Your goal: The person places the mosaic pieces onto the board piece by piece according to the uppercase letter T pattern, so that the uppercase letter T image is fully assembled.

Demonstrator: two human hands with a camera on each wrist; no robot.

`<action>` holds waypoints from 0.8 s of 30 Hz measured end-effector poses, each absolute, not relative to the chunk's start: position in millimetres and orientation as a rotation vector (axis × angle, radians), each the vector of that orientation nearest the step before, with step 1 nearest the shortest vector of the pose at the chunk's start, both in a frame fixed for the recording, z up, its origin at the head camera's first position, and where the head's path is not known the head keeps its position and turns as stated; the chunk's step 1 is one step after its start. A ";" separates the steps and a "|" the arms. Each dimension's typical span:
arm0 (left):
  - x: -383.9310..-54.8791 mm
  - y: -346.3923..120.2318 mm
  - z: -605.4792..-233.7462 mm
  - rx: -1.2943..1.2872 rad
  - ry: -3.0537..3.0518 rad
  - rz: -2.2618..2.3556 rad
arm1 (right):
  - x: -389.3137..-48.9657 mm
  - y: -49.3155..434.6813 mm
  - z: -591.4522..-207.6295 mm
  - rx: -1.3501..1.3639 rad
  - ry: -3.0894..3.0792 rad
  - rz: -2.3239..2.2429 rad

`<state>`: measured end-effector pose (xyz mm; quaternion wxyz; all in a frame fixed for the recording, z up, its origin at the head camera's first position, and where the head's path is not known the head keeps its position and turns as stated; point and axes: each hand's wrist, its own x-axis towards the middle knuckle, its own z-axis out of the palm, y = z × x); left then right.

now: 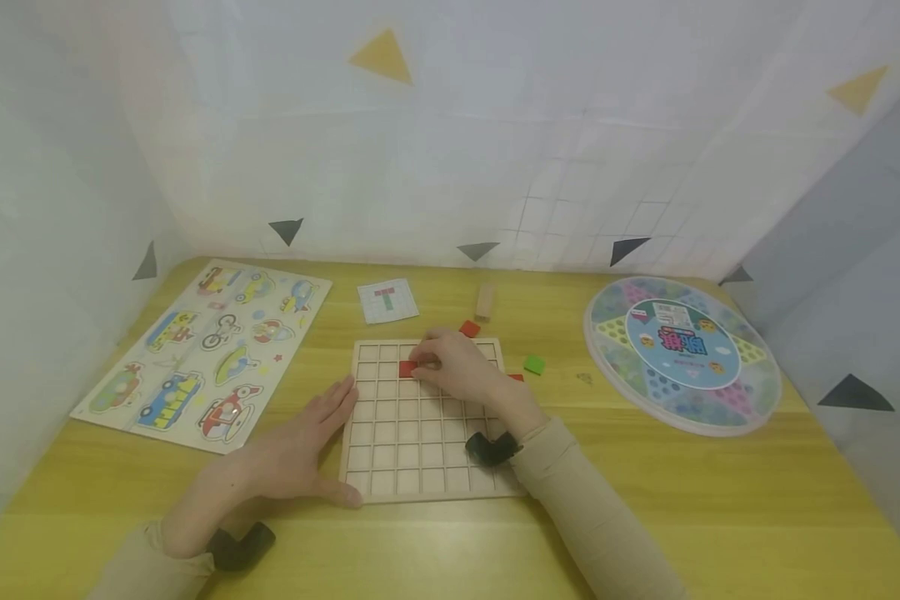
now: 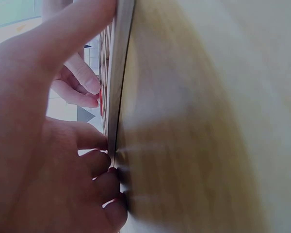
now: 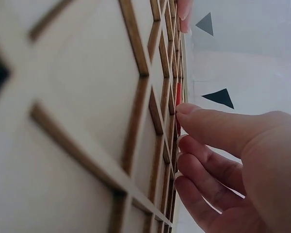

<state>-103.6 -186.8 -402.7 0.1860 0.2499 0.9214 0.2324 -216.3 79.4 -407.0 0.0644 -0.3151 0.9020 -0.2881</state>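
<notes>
A wooden grid board (image 1: 384,433) lies flat on the table in front of me. My right hand (image 1: 457,367) reaches over its far part and pinches a red square tile (image 1: 405,369) at one of the upper cells. In the right wrist view the thumb touches that red tile (image 3: 178,92), with the fingertips close by; whether it sits fully inside the cell cannot be told. Along the board's left side my left hand (image 1: 288,454) rests, fingers extended and touching the edge, the thumb at the near left corner.
Behind the board are a card with a T pattern (image 1: 387,308), a wooden block (image 1: 484,300) and a red tile (image 1: 469,328). Right of it lie a green tile (image 1: 534,364) and a partly hidden red tile (image 1: 517,377). A picture puzzle (image 1: 270,379) and a round game board (image 1: 757,400) flank them.
</notes>
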 end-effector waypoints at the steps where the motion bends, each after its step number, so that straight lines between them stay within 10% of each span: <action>1: -103.6 -186.7 -402.5 0.703 2.595 0.654 | -216.3 79.5 -407.0 -0.956 2.724 -0.869; 24: -102.4 -186.4 -400.9 0.695 2.593 0.657 | -240.8 154.4 -383.9 -0.574 2.749 -1.153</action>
